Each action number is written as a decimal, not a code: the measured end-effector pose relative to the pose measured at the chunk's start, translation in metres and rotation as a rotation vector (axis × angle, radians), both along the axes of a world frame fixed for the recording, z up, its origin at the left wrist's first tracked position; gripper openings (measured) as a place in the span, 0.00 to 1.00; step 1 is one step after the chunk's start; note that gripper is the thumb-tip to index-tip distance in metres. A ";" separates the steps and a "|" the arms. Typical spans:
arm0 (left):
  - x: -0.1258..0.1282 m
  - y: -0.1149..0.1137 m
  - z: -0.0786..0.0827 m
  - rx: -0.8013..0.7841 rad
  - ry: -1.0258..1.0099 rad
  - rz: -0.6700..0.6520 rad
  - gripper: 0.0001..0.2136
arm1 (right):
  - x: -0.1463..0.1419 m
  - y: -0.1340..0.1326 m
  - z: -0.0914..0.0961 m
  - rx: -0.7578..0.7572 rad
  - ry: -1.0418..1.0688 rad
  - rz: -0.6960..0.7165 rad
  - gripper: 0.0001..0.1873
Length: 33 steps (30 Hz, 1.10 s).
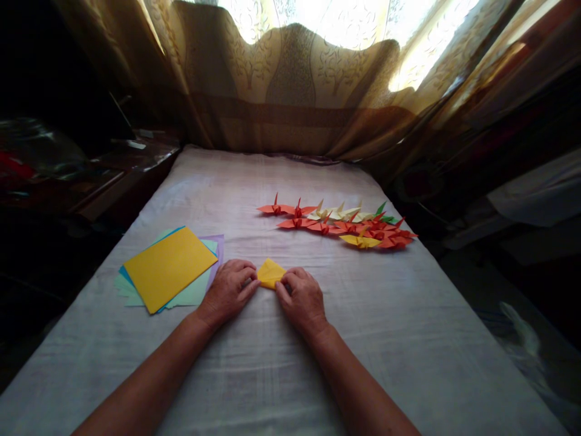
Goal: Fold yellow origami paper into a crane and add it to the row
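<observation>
- Head view: left hand (230, 283) apparently pinches the yellow paper's (271, 272) left corner.
- Right hand (303, 298) grips its right edge.
- It's on pale cloth (254, 375), right of stacked sheets (170, 269).

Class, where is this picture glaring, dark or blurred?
Head view, top: glare burns out part of the curtain; head view, sides: deep shadow hides detail; head view, lower right: a pale shape looks smeared; head view, below centre: the folded yellow paper looks clearer.

No writing, label, brand, number or sign can be read anywhere.
</observation>
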<state>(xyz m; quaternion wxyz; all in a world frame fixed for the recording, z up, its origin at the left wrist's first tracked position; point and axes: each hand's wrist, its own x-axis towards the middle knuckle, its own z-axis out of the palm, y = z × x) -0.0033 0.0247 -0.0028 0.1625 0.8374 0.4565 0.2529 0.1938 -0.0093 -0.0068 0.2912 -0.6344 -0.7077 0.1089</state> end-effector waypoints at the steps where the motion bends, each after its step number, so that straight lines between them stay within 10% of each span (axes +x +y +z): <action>1: 0.001 0.000 0.000 -0.001 0.009 0.006 0.07 | 0.000 0.000 0.000 0.000 -0.010 -0.004 0.07; 33: 0.008 -0.003 -0.005 0.031 0.092 0.073 0.05 | -0.004 0.002 -0.009 0.026 -0.097 -0.045 0.01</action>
